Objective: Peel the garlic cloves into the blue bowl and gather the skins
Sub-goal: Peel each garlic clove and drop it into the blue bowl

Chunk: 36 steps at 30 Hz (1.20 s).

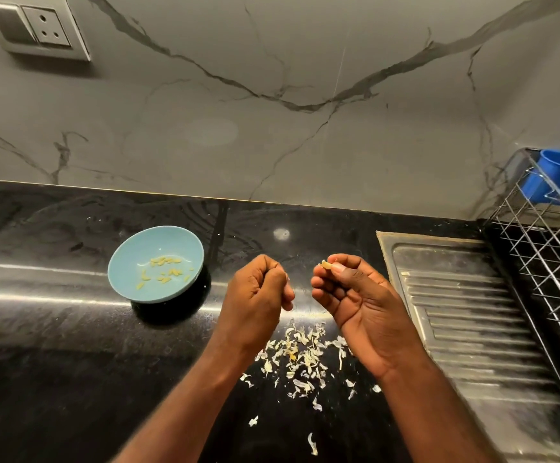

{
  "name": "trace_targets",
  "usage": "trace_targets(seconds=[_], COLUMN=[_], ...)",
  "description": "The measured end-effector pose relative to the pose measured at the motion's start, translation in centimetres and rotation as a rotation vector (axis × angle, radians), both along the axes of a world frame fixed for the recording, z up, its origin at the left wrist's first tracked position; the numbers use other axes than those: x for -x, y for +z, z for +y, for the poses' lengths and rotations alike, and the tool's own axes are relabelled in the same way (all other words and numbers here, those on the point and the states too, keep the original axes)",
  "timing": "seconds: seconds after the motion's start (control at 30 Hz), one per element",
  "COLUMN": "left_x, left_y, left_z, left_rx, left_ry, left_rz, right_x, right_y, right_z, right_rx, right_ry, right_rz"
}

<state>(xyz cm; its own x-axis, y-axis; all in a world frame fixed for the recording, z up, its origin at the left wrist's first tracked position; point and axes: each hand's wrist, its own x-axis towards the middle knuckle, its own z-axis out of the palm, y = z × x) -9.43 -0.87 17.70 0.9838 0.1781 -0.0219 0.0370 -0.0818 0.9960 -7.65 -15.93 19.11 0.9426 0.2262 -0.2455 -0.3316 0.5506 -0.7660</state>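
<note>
Home kitchen, black countertop (pixel 55 329), steel sink drainboard (pixel 465 322), dish rack (pixel 546 262)

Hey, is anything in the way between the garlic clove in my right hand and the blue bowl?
Only your own left hand. It is curled and sits between the clove pinched in your right hand and the blue bowl. No other object shows on that path.

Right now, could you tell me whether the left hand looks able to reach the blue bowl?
Probably yes. The left hand hangs beside the blue bowl, with only bare black counter between them. The right hand pinches a garlic clove on the far side, out of the way.
</note>
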Motion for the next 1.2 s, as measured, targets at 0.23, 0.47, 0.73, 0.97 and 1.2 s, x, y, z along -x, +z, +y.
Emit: trace_targets(seconds=[0.23,0.47,0.73,0.97,1.2], left_x=[0.1,0.3,0.0,0.0,0.3], left_y=[-0.7,0.6,0.6,0.7,0.7], left_z=[-0.5,-0.2,1.0,1.2,1.0], left_rx=[-0.1,-0.048,0.022,0.093,0.177], left_ry=[-0.05,-0.107,-0.145,-0.141,-0.082], left_rz=[-0.075,-0.099,-0.069,-0.034,-0.044], right_x=[0.4,0.7,1.0,1.5,1.7], right_y=[-0.4,-0.7,-0.1,-0.3,-0.2], right_z=[0.0,0.4,0.6,0.9,1.4], right_rx=[0.161,0.353,0.725,0.789,0.681], right_ry=[-0.036,-0.064,-0.024,-0.038,-0.076], right_rz=[-0.08,-0.187,-0.437,-0.487,-0.4])
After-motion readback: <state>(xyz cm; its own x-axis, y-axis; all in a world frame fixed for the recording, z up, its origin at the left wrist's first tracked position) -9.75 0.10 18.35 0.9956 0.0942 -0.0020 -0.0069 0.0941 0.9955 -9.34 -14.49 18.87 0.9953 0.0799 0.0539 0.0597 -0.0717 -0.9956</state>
